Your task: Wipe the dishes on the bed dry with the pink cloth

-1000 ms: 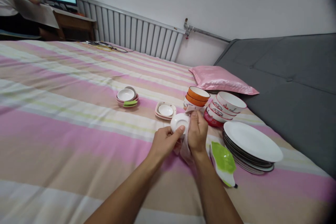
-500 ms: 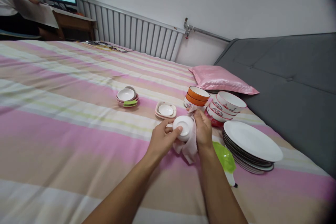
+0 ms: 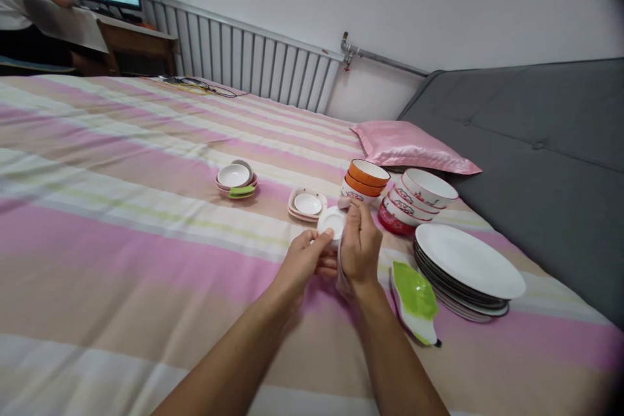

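A small white dish (image 3: pixel 330 221) is held bottom up between my hands, over the striped bedsheet. My left hand (image 3: pixel 308 257) grips its near side, thumb pressed on the underside. A pale pink cloth (image 3: pixel 343 278) is bunched in my right hand (image 3: pixel 361 244), against the dish's right side; the right hand covers much of the cloth. Just beyond lie stacked square dishes (image 3: pixel 292 211) with a small white dish (image 3: pixel 307 203) inside. Behind my right hand stands a stack of orange bowls (image 3: pixel 366 181). Right of my right forearm rests a green and white leaf-shaped dish (image 3: pixel 414 299).
Red-patterned white bowls (image 3: pixel 414 205) and a tall stack of plates (image 3: pixel 470 263) stand to the right. Small nested bowls (image 3: pixel 234 177) sit at the left. A pink pillow (image 3: pixel 414 146) leans by the grey headboard (image 3: pixel 536 143). A person (image 3: pixel 29 13) sits at a desk.
The white dish has shifted slightly left and is tilted differently. My right hand has moved left and now wraps more over the cloth and dish. The leaf-shaped dish is more exposed.
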`<action>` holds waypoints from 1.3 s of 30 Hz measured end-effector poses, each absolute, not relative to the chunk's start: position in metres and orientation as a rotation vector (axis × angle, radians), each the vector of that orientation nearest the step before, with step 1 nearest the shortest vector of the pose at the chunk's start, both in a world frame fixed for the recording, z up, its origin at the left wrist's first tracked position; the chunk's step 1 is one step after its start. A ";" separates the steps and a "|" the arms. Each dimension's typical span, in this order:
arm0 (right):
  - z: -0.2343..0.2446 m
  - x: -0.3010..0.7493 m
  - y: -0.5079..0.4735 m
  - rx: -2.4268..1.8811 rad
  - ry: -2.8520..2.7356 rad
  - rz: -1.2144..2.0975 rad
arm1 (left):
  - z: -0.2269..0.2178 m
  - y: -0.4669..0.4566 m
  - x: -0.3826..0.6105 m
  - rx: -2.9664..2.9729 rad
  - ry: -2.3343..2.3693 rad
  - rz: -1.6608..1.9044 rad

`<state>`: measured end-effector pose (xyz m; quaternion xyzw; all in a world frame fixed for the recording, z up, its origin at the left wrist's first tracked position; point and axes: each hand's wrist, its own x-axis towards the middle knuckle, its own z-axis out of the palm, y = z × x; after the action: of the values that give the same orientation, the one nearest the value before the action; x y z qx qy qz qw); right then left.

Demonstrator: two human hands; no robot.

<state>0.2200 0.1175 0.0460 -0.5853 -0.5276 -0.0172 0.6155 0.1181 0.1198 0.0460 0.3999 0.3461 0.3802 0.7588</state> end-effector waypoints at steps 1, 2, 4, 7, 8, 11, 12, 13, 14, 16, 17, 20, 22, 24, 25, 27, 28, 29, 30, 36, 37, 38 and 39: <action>0.046 0.220 0.117 -1.355 -1.217 -0.070 | 0.046 0.120 0.118 0.886 0.752 0.826; 0.046 0.220 0.117 -1.362 -1.215 -0.089 | 0.047 0.119 0.118 0.902 0.751 0.822; 0.046 0.223 0.118 -1.368 -1.199 -0.085 | 0.047 0.119 0.118 0.928 0.754 0.808; 0.046 0.230 0.120 -1.356 -1.165 -0.045 | 0.045 0.119 0.119 0.954 0.756 0.798; 0.046 0.232 0.121 -1.351 -1.161 -0.031 | 0.045 0.119 0.119 0.961 0.757 0.799; 0.046 0.236 0.122 -1.336 -1.165 0.025 | 0.043 0.121 0.118 0.976 0.761 0.805; 0.046 0.237 0.123 -1.327 -1.164 0.048 | 0.042 0.122 0.118 0.978 0.763 0.803; 0.047 0.238 0.123 -1.319 -1.160 0.069 | 0.042 0.122 0.117 0.978 0.763 0.801; 0.047 0.239 0.124 -1.312 -1.152 0.087 | 0.042 0.123 0.117 0.977 0.763 0.796; 0.047 0.240 0.124 -1.299 -1.127 0.119 | 0.043 0.124 0.116 0.968 0.766 0.781; 0.047 0.240 0.124 -1.291 -1.114 0.136 | 0.043 0.124 0.115 0.960 0.769 0.774; 0.048 0.242 0.125 -1.254 -1.073 0.200 | 0.044 0.125 0.115 0.924 0.773 0.747; 0.048 0.242 0.125 -1.228 -1.045 0.242 | 0.044 0.125 0.114 0.900 0.763 0.724; 0.049 0.242 0.125 -1.210 -1.029 0.267 | 0.044 0.126 0.114 0.880 0.754 0.702; 0.049 0.241 0.125 -1.202 -1.027 0.275 | 0.043 0.126 0.114 0.873 0.752 0.694; 0.050 0.239 0.124 -1.193 -1.044 0.261 | 0.043 0.127 0.114 0.866 0.749 0.684; 0.051 0.237 0.123 -1.194 -1.062 0.234 | 0.043 0.126 0.114 0.867 0.751 0.683; 0.051 0.234 0.122 -1.199 -1.083 0.195 | 0.043 0.126 0.114 0.875 0.758 0.685; 0.051 0.232 0.121 -1.210 -1.104 0.143 | 0.043 0.125 0.115 0.891 0.769 0.690; 0.047 0.216 0.116 -1.318 -1.228 -0.072 | 0.042 0.117 0.124 0.970 0.793 0.694; 0.046 0.215 0.117 -1.329 -1.241 -0.063 | 0.042 0.116 0.124 0.957 0.799 0.698; 0.045 0.215 0.117 -1.335 -1.242 -0.046 | 0.042 0.115 0.125 0.947 0.808 0.702; 0.045 0.215 0.118 -1.335 -1.234 -0.026 | 0.042 0.115 0.125 0.944 0.815 0.702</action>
<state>0.2154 0.1178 0.0449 -0.5794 -0.5354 -0.0111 0.6144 0.1252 0.1146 0.0417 0.4326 0.3736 0.3217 0.7548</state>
